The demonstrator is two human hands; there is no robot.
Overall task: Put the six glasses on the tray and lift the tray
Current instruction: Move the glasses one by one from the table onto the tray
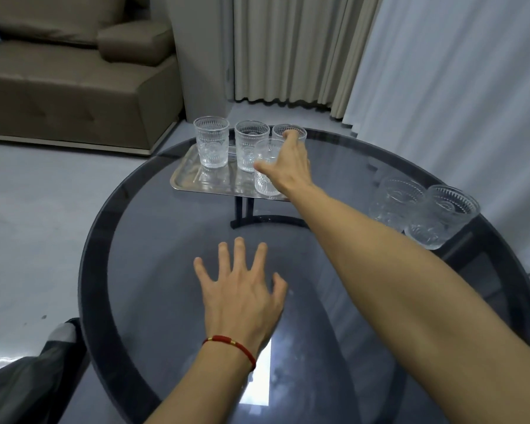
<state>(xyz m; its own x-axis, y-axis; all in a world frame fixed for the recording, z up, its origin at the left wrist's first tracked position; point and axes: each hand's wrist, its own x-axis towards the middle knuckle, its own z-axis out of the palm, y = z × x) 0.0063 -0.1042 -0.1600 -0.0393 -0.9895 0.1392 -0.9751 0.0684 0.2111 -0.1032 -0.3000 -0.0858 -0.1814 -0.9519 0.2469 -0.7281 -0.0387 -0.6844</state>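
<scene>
Your tray (187,179), a shiny metal rectangle with rounded corners, sits at the table's (166,240) far edge. Four ribbed clear glasses stand on it: two (212,142) (250,145) at the back left, a third (289,131) partly hidden behind your right hand (288,163), which grips the fourth (266,175) at the tray's near edge. Two more glasses (393,200) (441,215) touch at the table's right edge, blurred. Your left hand (239,295) rests spread wide on the round, dark glass top.
</scene>
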